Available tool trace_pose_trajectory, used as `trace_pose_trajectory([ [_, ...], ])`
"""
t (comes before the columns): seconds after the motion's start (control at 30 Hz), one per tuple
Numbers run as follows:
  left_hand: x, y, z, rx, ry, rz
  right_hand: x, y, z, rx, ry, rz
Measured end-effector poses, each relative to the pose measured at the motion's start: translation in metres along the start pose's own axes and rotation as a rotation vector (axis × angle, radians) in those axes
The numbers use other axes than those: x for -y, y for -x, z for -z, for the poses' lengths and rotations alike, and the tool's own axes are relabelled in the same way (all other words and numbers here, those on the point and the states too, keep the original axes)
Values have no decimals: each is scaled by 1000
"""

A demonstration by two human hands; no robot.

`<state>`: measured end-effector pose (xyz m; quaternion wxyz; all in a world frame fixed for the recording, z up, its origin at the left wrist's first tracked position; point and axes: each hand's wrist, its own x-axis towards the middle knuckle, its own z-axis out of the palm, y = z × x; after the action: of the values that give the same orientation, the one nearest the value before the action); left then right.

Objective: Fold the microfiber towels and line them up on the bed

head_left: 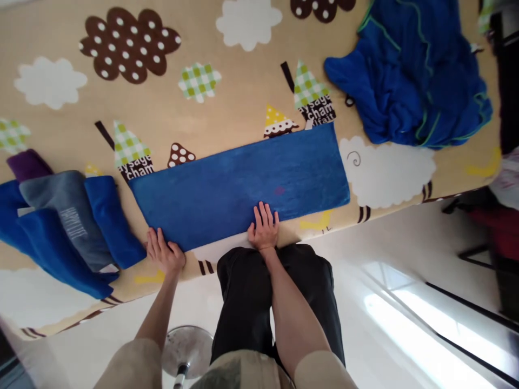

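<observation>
A blue cloth [227, 189], looking like a towel folded into a long flat strip, lies on the patterned table cover before me. My left hand [164, 251] rests palm down at the strip's near left corner, fingers stretched out. Along the near edge, right of the middle, my right hand [264, 226] lies flat with its fingers spread on the cloth. Neither hand grips anything. A small white tag shows at the strip's far edge, toward the right.
Left of the strip lie rolled or folded cloths: a blue one [113, 221], a grey one with lettering [67, 208] and a purple one [30, 165]. A crumpled blue cloth with green edging [409, 81] is heaped at the far right. A round metal stool base [188, 346] stands on the floor.
</observation>
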<state>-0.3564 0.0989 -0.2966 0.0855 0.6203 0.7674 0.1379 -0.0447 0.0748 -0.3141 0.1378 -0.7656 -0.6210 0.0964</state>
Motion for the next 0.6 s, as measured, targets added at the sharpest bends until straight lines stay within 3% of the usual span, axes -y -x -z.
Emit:
trace_pose_trajectory([
  [0.6, -2, -1, 2, 94, 105, 94, -1, 4, -2, -14, 52, 19],
])
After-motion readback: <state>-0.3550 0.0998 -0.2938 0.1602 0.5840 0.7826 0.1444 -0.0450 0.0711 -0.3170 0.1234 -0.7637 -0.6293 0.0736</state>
